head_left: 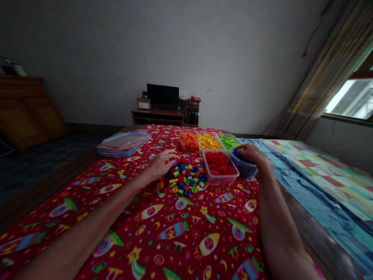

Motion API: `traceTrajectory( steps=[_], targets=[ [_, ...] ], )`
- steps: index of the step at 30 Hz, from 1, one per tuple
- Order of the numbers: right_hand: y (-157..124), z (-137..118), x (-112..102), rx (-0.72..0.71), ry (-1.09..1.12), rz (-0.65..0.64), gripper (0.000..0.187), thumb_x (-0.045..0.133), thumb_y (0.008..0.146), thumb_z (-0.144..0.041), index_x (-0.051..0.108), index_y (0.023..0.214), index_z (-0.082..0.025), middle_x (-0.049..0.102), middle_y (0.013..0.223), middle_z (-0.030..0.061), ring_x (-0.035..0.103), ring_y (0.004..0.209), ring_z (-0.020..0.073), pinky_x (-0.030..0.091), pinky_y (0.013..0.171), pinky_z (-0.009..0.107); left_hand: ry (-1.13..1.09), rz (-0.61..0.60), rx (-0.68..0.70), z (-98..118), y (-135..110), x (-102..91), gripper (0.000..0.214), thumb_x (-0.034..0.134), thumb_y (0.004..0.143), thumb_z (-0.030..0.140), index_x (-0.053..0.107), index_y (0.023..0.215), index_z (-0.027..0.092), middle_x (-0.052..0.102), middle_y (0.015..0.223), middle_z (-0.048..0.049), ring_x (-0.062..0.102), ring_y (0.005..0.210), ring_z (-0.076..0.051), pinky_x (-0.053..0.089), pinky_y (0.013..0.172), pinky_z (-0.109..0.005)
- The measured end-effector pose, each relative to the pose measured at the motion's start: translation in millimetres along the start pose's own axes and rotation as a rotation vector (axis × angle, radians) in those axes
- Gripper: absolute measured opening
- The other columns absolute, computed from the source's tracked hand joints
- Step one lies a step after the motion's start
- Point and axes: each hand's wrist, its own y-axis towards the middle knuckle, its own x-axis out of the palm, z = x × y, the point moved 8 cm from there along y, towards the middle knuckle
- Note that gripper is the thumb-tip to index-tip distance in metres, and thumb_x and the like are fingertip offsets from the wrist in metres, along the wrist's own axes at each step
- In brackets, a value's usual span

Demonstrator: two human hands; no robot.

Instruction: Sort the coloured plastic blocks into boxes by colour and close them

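A mixed pile of small plastic building bricks point(186, 179) in blue, red, yellow, green and orange lies on the red patterned cloth. My left hand point(162, 165) is at the pile's left edge, palm down, fingers loosely stretched and thumb apart, with nothing visible in them. Over the round clear tub point(247, 169) of blue bricks point(239, 155) hangs my right hand point(251, 152). Its fingers reach over the tub's rim, slightly apart, and no brick shows between them; the fingertips are partly hidden. Left of that tub stands a clear box point(222, 179) of red bricks point(219, 163).
Behind the red box are boxes of orange bricks point(189, 140), yellow bricks point(208, 141) and green bricks point(228, 142). Stacked plastic lids point(124, 144) lie at the far left of the cloth point(186, 229). A bed point(314, 171) adjoins the table's right; a monitor point(163, 96) stands beyond.
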Motion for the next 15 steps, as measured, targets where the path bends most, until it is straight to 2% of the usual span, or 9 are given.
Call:
traceTrajectory(
  steps=[2, 7, 12, 15],
  targets=[
    [2.8, 7.5, 3.2, 0.034, -0.043, 0.01, 0.035, 0.05, 0.081, -0.013, 0.07, 0.109, -0.017, 0.07, 0.105, 0.0087, 0.066, 0.092, 0.0182, 0.046, 0.077, 0.022, 0.008, -0.007, -0.015, -2.3, -0.1, 0.8, 0.029, 0.045, 0.081, 0.029, 0.069, 0.093, 0.019, 0.06, 0.12, -0.0097, 0.054, 0.114, -0.023, 0.043, 0.1, -0.041],
    [8.3, 13.3, -5.4, 0.056, -0.06, 0.16, 0.037, 0.046, 0.082, -0.014, 0.069, 0.111, -0.013, 0.07, 0.103, 0.0128, 0.065, 0.095, 0.0216, 0.047, 0.081, 0.026, 0.02, -0.019, -0.008, -2.2, -0.5, 3.7, 0.028, 0.045, 0.081, 0.029, 0.069, 0.092, 0.02, 0.061, 0.118, -0.0082, 0.054, 0.114, -0.022, 0.042, 0.101, -0.04],
    [11.2, 7.2, 8.6, -0.017, -0.027, 0.089, 0.039, 0.048, 0.076, -0.008, 0.071, 0.107, -0.018, 0.072, 0.1, 0.0084, 0.067, 0.089, 0.0185, 0.048, 0.076, 0.024, 0.049, -0.048, -0.013, 0.3, -2.5, 4.9, 0.031, 0.043, 0.083, 0.031, 0.069, 0.093, 0.019, 0.06, 0.12, -0.0093, 0.053, 0.115, -0.023, 0.042, 0.101, -0.04],
    [10.9, 14.7, 5.8, 0.002, -0.097, 0.131, 0.034, 0.048, 0.074, -0.007, 0.074, 0.095, -0.016, 0.073, 0.094, 0.0098, 0.067, 0.087, 0.0195, 0.048, 0.076, 0.024, 0.074, -0.072, -0.008, -3.2, -1.6, 3.6, 0.032, 0.043, 0.083, 0.032, 0.069, 0.093, 0.018, 0.059, 0.122, -0.0096, 0.052, 0.117, -0.024, 0.041, 0.101, -0.04]
  ],
)
